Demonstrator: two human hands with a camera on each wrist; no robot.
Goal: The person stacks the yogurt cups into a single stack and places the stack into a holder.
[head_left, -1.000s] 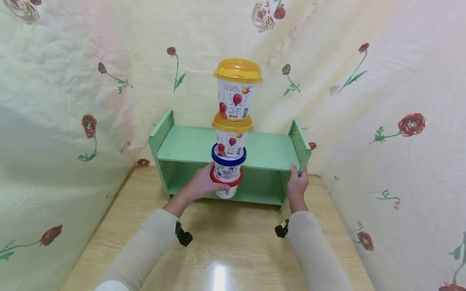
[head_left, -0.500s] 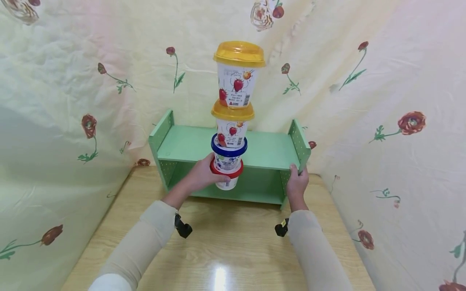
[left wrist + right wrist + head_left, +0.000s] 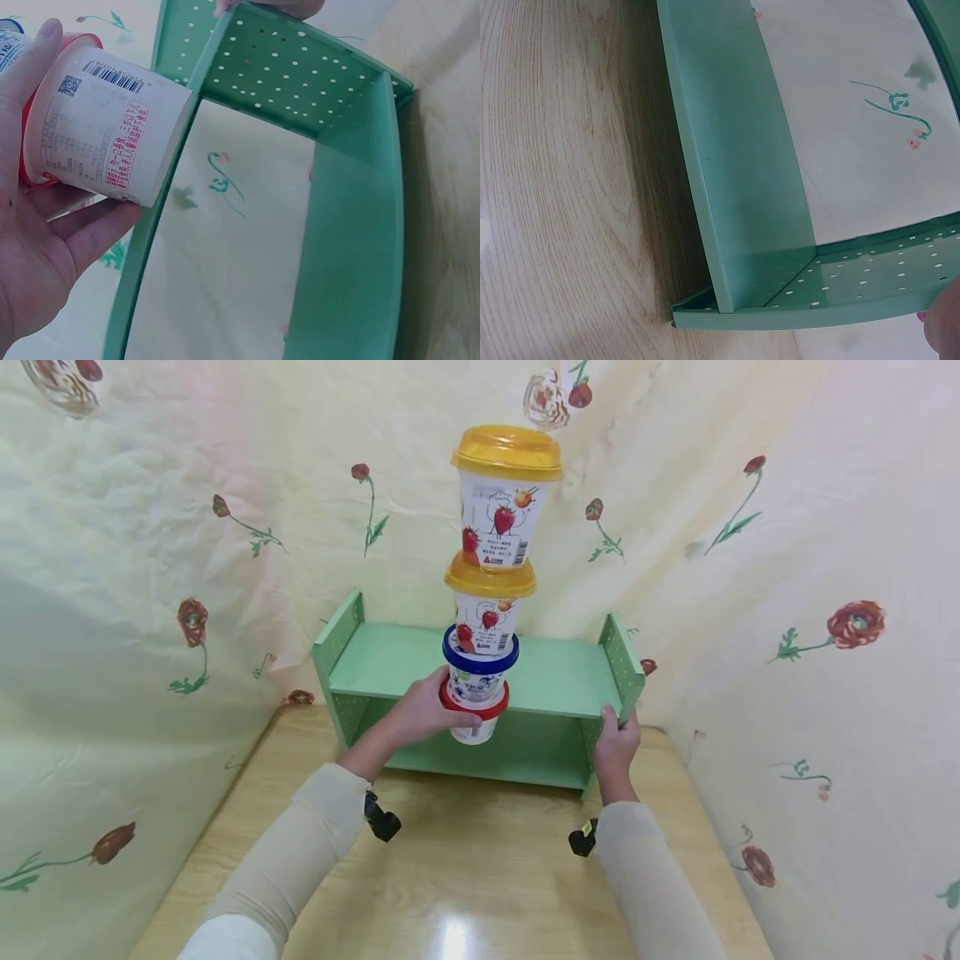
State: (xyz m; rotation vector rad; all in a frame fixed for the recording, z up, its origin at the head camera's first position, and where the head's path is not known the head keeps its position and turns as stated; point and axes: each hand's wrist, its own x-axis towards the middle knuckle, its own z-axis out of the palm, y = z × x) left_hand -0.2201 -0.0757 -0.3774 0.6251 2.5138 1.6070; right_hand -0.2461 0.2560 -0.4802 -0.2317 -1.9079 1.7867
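My left hand (image 3: 426, 710) grips the red-lidded cup (image 3: 472, 732) at the bottom of an upright stack, thumb across its front. On it stands a blue-lidded cup (image 3: 477, 687). Above that are a smaller yellow-lidded cup (image 3: 486, 623) and a larger one (image 3: 501, 522), both printed with strawberries. The stack is held up in front of the green two-tier shelf (image 3: 566, 672). In the left wrist view the bottom cup's base (image 3: 169, 150) is close to the upper board's front edge. My right hand (image 3: 617, 747) holds the shelf's right side panel near the upper board.
The shelf stands on a wood-grain tabletop (image 3: 480, 877) near the back wall. Flower-patterned cloth (image 3: 787, 543) hangs behind and on both sides. Raised side panels (image 3: 337, 635) with small holes bound the upper board at its ends.
My left hand has lifted the stack of cups upward, and the stack looks larger. My right hand keeps its hold on the shelf. The head view has shifted slightly.
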